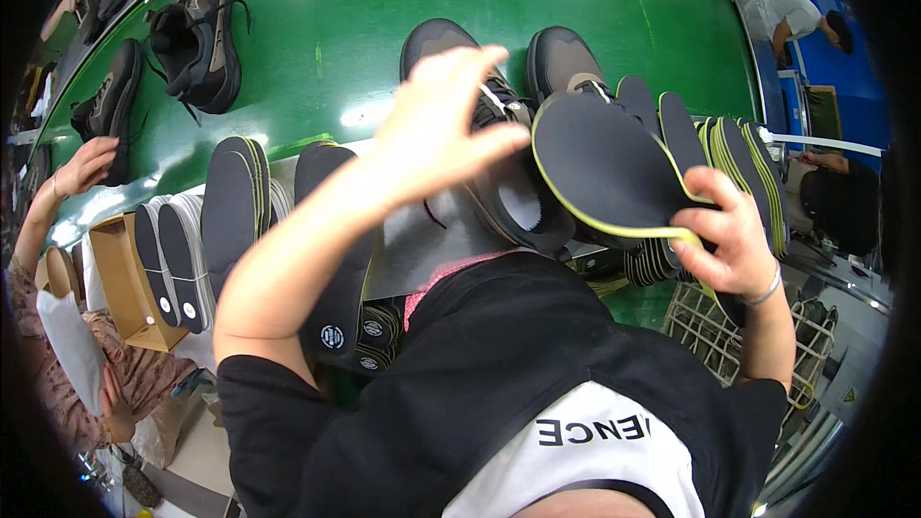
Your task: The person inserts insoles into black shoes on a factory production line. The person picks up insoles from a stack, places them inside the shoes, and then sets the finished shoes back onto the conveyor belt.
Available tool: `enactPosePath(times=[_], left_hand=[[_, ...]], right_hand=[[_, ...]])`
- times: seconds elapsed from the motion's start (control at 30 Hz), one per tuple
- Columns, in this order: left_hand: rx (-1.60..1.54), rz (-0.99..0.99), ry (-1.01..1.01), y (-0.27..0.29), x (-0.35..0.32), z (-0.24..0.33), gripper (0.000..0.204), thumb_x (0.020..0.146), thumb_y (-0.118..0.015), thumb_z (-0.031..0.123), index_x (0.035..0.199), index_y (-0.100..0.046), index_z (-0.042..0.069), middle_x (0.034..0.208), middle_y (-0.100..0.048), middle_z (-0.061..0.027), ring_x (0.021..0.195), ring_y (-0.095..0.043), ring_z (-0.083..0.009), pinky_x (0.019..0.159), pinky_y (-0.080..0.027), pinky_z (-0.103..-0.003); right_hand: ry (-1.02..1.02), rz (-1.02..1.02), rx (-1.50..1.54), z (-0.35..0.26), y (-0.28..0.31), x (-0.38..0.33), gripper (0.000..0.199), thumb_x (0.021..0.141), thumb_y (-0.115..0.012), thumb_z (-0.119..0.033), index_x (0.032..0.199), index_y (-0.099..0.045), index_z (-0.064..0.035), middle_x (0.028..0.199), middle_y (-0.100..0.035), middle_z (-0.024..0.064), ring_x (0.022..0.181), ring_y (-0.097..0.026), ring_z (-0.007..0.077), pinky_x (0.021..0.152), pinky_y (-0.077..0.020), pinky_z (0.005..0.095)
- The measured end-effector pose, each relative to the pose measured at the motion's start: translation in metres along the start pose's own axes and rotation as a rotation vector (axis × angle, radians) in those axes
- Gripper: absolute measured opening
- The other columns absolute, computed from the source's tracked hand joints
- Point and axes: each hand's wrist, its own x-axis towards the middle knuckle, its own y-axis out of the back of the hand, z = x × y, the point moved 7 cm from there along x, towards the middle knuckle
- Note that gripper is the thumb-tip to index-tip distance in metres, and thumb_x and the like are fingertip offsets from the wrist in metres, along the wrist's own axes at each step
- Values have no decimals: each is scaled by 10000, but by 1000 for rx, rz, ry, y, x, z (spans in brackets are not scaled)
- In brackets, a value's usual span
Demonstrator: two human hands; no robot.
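Observation:
In my right hand (737, 235) is a black insole (604, 158) with a yellow-green edge, gripped between thumb and fingers at its narrower part. Its broad end overlaps a dark grey-brown lace-up shoe (563, 59) behind it. My left hand (436, 129) is open over the other shoe of that colour (436, 38), thumb and fingers apart, holding nothing. Whether its fingertips touch the laces, I cannot tell. Both shoes lie with toes pointing away from me at the green table's near edge. A pale patch shows inside the left shoe's opening.
Stacks of black insoles (230, 194) stand left of my arm, with more (734, 158) at the right. A cardboard box (129, 278) is farther left. There a co-worker's hand (86, 165) touches a dark shoe (113, 105); another shoe (197, 46) lies beyond. A wire basket (696, 326) stands lower right.

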Motion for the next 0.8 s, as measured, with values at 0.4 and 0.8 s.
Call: enactPosePath(times=[0.4,0.8], left_hand=[[104,162,196,-56,0,0,236,734,-555,125,964,-553,71,773,-599,-140,757,-576,-303,675,-441,-390],[-255,252,501,-58,5,-35,205,742,-548,183,873,-611,38,761,-627,-147,730,-620,-256,678,-466,-325]], right_hand=[[156,-418,-416,-37,-44,2,142,634,-563,-160,537,-545,-56,692,-481,61,536,-505,204,488,-430,328],[-242,-258,-302,14,-166,89,190,674,-521,-137,731,-634,6,842,-546,199,656,-603,300,582,-492,368]])
